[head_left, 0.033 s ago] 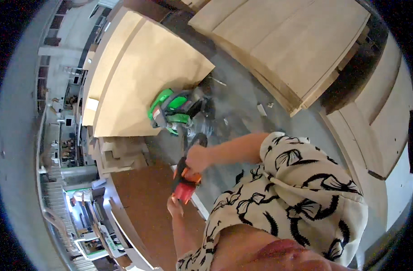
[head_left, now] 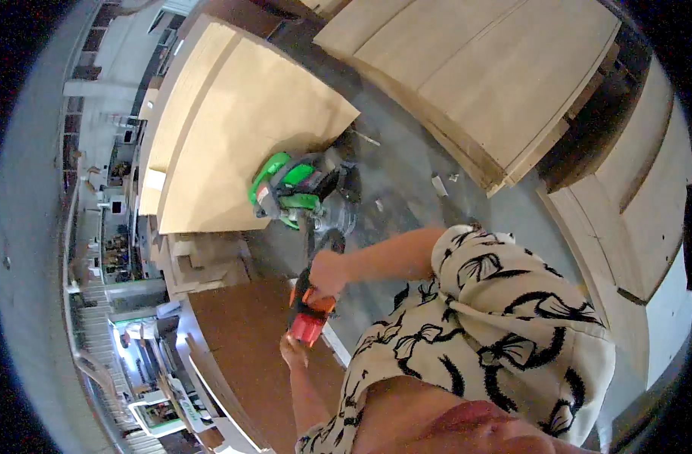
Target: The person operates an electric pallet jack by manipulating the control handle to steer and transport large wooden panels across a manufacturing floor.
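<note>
A red, orange and black hand-held power tool is between my hands; its exact kind is hard to make out. My right hand wraps round its dark upper part. Below, my left hand holds the red end, fingers curled against it. A dark loop and a grey-black tube run up from the tool toward a green and black machine in front of me. That machine stands by the corner of a pale wooden board, and my hands do not touch it. Whether the tube joins the two is unclear.
The pale board lies at upper left; a brown panel sits left of my arm. Large wooden panels fill the upper right, with a wooden frame at right. Scraps lie on the grey floor.
</note>
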Demonstrator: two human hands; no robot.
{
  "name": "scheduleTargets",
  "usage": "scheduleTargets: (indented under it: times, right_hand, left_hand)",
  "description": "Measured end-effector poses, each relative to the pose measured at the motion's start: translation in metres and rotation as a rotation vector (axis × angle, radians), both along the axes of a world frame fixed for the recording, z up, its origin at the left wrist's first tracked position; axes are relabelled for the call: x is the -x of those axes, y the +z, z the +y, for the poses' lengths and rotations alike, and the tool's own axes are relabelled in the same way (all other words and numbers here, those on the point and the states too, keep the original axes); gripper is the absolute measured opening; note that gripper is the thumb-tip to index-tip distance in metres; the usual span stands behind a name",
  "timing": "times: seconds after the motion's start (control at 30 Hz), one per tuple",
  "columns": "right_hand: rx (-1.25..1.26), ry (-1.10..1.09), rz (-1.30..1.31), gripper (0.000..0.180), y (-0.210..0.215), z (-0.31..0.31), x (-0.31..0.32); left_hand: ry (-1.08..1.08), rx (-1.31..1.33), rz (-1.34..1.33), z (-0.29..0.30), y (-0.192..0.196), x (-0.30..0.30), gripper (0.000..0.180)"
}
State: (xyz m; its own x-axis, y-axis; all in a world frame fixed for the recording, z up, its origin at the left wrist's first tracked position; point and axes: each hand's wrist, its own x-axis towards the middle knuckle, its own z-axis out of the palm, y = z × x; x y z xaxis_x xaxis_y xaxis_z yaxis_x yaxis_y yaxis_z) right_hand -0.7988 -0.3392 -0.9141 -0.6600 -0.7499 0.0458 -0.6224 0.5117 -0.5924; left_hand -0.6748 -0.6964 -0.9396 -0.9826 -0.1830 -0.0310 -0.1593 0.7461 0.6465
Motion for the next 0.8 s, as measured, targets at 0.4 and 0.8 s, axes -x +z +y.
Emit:
scheduleTargets:
  times: [0.4, 0.8]
  right_hand:
    - [0.216, 0.123, -0.039, 0.059, 0.004, -0.004, 0.025]
    - [-0.197, 0.080, -0.010, 0.062, 0.058, 0.006, 0.078]
  left_hand:
    - [0.210, 0.402, -0.034, 0.023, 0.032, -0.014, 0.049]
    - [-0.128, 0.453, 0.268, 0.056, 0.091, 0.062, 0.032]
